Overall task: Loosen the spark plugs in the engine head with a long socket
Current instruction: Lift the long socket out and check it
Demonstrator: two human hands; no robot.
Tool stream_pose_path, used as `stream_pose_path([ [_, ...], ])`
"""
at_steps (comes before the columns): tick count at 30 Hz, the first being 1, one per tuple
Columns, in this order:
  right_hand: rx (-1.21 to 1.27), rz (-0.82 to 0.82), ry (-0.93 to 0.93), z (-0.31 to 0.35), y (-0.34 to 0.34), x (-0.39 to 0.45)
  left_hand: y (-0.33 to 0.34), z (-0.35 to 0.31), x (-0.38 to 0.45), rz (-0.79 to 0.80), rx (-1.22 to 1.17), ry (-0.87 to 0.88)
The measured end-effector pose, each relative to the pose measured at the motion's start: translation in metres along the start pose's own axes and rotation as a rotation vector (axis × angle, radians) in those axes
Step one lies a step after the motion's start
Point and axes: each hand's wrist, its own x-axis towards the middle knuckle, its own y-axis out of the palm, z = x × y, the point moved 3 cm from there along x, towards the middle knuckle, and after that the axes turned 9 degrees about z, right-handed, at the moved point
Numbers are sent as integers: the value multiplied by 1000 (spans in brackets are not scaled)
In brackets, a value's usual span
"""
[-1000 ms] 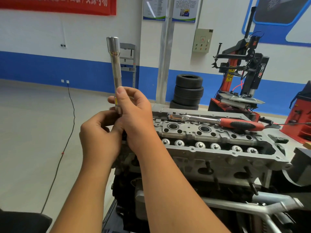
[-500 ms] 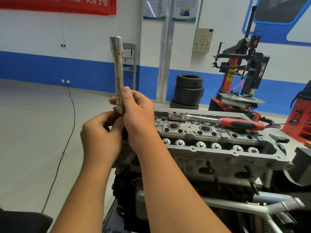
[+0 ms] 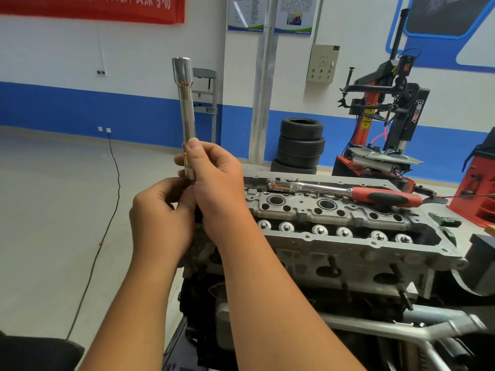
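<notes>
While both hands grip the upright long socket (image 3: 186, 116), the ratchet (image 3: 345, 192) lies across the engine head (image 3: 348, 236).

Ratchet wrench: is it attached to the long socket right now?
No, the ratchet wrench lies on the engine head, while the long socket is held upright apart from it.

ratchet (image 3: 345, 193) on engine head (image 3: 348, 236), tyres (image 3: 298, 145) behind

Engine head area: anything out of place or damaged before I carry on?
Nothing looks damaged or spilled. The ratchet wrench lies loose across the engine head, unattached, while both the left hand and right hand hold the long socket upright.
</notes>
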Motion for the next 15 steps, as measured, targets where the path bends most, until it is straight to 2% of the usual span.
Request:
stream_pose_path([
  [4,-18,-8,-30,0,-1,-2,-1,1,-2,-37,43,-9],
  [9,17,-20,-32,1,-2,-1,2,-6,-3,49,-20,36],
  [15,6,17,-19,0,0,-1,-1,-3,-3,-28,15,16],
])
